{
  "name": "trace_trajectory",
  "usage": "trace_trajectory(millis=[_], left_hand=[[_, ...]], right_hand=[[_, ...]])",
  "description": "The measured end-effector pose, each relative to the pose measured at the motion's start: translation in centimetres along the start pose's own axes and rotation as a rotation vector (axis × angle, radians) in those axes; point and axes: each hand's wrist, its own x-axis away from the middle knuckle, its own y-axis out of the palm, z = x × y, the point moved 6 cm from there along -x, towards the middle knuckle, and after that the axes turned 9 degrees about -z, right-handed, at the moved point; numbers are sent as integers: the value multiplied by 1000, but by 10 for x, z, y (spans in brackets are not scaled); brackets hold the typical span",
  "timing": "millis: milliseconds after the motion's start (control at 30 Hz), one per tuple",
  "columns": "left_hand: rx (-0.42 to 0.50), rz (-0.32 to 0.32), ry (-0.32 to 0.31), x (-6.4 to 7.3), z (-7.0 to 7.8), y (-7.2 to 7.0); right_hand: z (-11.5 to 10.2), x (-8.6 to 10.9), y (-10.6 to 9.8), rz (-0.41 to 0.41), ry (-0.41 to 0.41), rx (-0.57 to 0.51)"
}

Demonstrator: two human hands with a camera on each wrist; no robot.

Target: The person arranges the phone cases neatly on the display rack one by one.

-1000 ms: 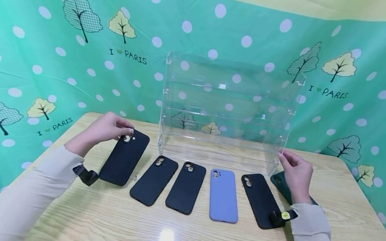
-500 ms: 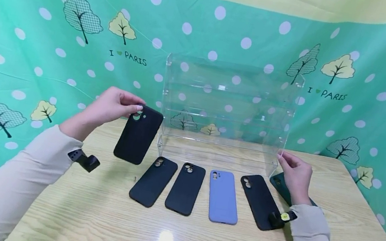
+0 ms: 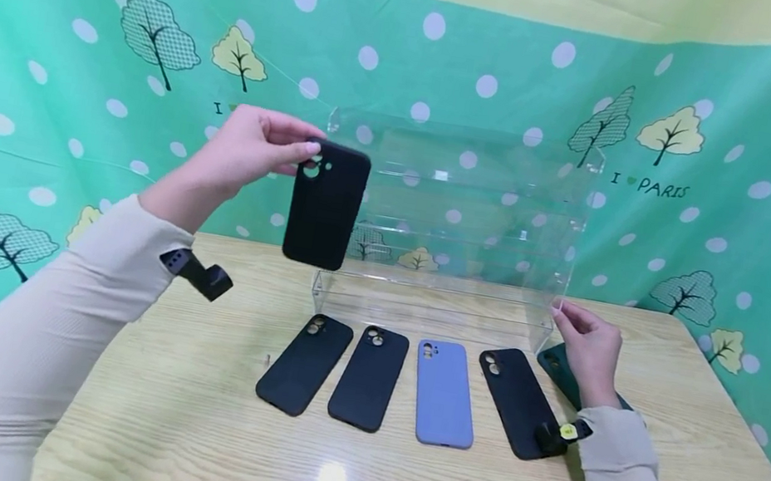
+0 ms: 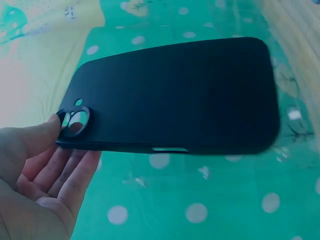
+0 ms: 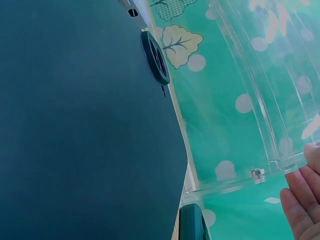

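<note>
While the right hand (image 3: 591, 349) rests with relaxed fingers against the lower right corner of the clear acrylic tiered display stand (image 3: 456, 226), holding nothing, the left hand (image 3: 249, 147) pinches the black silicone phone case (image 3: 325, 206) at its camera-cutout end, thumb and fingers clamped on it. Change: a second ago this case lay flat on the light wood-grain counter (image 3: 349, 470) at the left end of the row; now it hangs upright in the air, raised to the stand's left front edge near the upper tiers. Looks like lift done, placement on a shelf pending. Left on the counter: two black cases (image 3: 335, 367), a periwinkle blue case (image 3: 444, 393), another black case (image 3: 515, 400), and a dark green case (image 3: 555, 364) by the right hand.
</note>
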Motion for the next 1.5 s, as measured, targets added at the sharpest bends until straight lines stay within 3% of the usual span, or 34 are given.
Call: trace_trajectory(millis=[367,467,700,1067,1300,1500], left_hand=[[211,27,50,-35,42,25],[273,40,72,-44,52,32],[332,45,110,-63,74,47],[448,30,78,-86,103,65],[545,109,101,-106,120,72],[705,212,117,-123,126,78]], right_hand=[[0,1,1,12,10,-4],[-11,5,0,7,7,-26],[-67,23,-10,-35,6,-50],[-71,25,-11,-18,22,-71],[-72,24,-12,-48,23,-62],[-71,24,-12,-45,31,-56]])
